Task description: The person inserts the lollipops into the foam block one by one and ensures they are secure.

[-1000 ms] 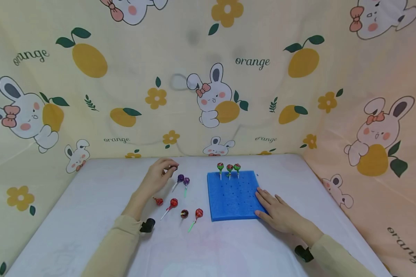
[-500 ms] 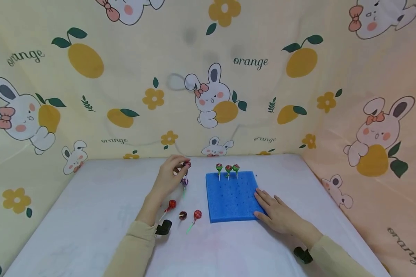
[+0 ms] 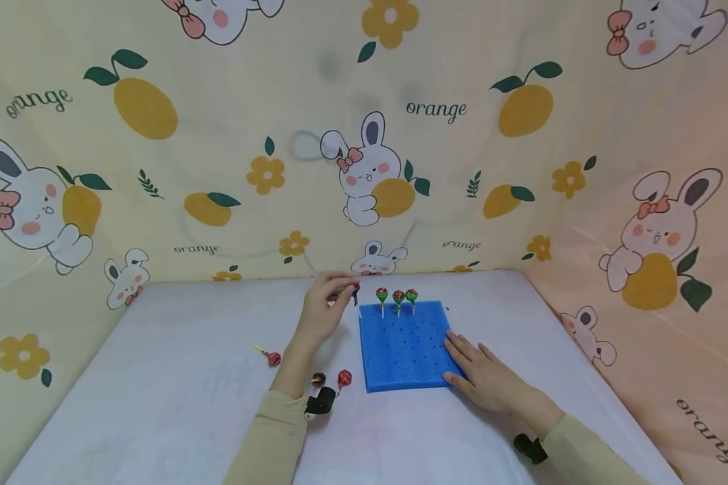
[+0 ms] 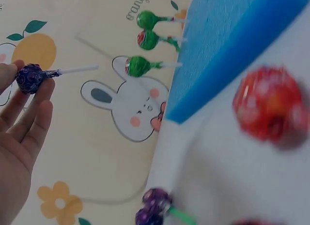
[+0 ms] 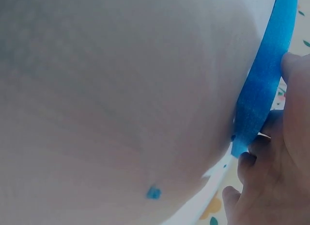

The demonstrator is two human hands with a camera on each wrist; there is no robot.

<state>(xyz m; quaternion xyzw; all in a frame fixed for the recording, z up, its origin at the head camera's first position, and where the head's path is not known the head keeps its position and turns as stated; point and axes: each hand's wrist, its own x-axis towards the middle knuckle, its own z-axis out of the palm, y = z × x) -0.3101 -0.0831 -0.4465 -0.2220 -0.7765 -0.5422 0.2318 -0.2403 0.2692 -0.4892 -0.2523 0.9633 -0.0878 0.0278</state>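
I see the left hand (image 3: 323, 311) pinching a purple lollipop (image 4: 30, 79) near the blue board's (image 3: 403, 353) far-left corner; the right hand's (image 3: 484, 375) outstretched fingers touch its right edge. White cloth (image 3: 176, 391) stretches leftward; the backdrop (image 3: 303, 74) reads "orange".

forward-down head view, close wrist views, shared board (image 3: 403, 357)

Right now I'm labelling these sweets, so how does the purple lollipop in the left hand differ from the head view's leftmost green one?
The purple lollipop has a dark purple wrapper; the leftmost green lollipop is mostly green with some red. The purple lollipop is pinched by the left hand; the leftmost green lollipop stands in the blue block. Both have a round wrapped head above a white stick.
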